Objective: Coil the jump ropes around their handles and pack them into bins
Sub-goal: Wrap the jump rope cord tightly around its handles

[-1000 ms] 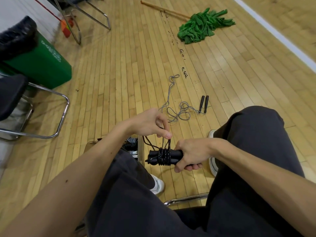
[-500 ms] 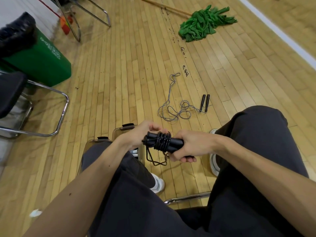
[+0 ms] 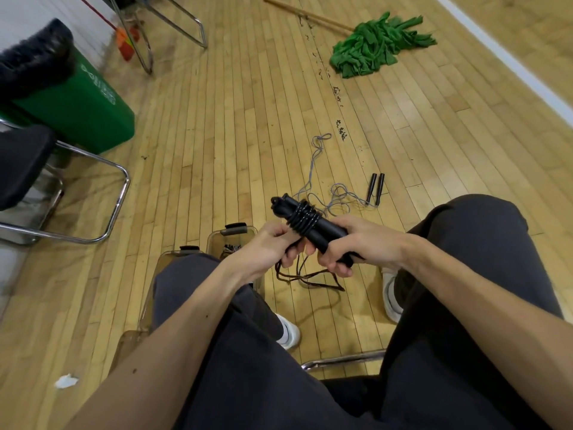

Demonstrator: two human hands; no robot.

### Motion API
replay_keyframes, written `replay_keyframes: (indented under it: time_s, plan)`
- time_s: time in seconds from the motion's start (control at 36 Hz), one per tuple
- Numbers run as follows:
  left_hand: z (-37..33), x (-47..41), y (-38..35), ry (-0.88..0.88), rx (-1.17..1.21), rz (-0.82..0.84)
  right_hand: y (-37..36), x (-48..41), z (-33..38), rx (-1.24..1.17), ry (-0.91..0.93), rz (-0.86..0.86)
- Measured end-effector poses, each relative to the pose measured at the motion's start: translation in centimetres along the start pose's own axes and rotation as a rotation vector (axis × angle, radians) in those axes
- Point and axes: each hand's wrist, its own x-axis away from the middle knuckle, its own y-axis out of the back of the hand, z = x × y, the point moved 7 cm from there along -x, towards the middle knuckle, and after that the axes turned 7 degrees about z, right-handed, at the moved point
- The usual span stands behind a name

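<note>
1. We see a pale wooden plank floor (image 3: 235,144) filling the frame.
2. A green plastic bin with a black liner (image 3: 83,113) stands at upper left.
3. A green cloth mop (image 3: 378,48) lies at upper right.
4. Two clear plastic bins with black latches (image 3: 231,240) sit at centre, just left of the hands.
5. The right hand (image 3: 362,243) is wrapped tightly around the black jump-rope handles (image 3: 325,231) at centre frame, above the floor.
6. The left hand (image 3: 269,246) curls its fingers round the black cord (image 3: 305,220), which is coiled round the handles, its loose loops hanging below.
7. A loose grey jump rope (image 3: 338,193) lies on the floor just above the hands.
</note>
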Motion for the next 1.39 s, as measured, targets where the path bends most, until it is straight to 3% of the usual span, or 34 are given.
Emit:
replay_keyframes:
  time_s: [0.22, 0.36, 0.5, 0.61, 0.72, 1.03, 1.31, 1.39]
  plan:
    - [-0.3, 0.4, -0.7, -0.028, 0.117, 0.021, 1.6, 0.2, 0.9, -0.044, 0.072, -0.164]
    - [-0.7, 0.9, 0.3, -0.088, -0.031, -0.023, 3.0, 0.9, 1.2, -0.067, 0.102, -0.258]
    - [0.1, 0.9, 1.4, -0.063, -0.209, -0.083, 3.7, 1.0, 1.0, -0.101, 0.092, -0.286]
    - [0.9, 1.2, 1.8, -0.035, -0.308, -0.113, 4.7, 0.9, 0.6, -0.127, 0.089, -0.403]
    - [0.7, 1.6, 1.6, -0.032, -0.346, -0.126, 5.8, 1.2, 0.1, 0.034, 0.029, -0.539]
    - [-4.2, 3.8, 0.8, -0.206, -0.99, -0.308, 7.5, 1.9, -0.1, 0.18, 0.001, -0.765]
    - [-7.2, 4.6, -1.8, -0.12, -1.322, -0.243, 7.8, 1.6, -0.4, 0.306, -0.051, -0.818]
    - [-8.4, 4.2, -1.2, -0.167, -1.374, -0.264, 7.9, 1.4, -0.9, 0.291, -0.106, -0.739]
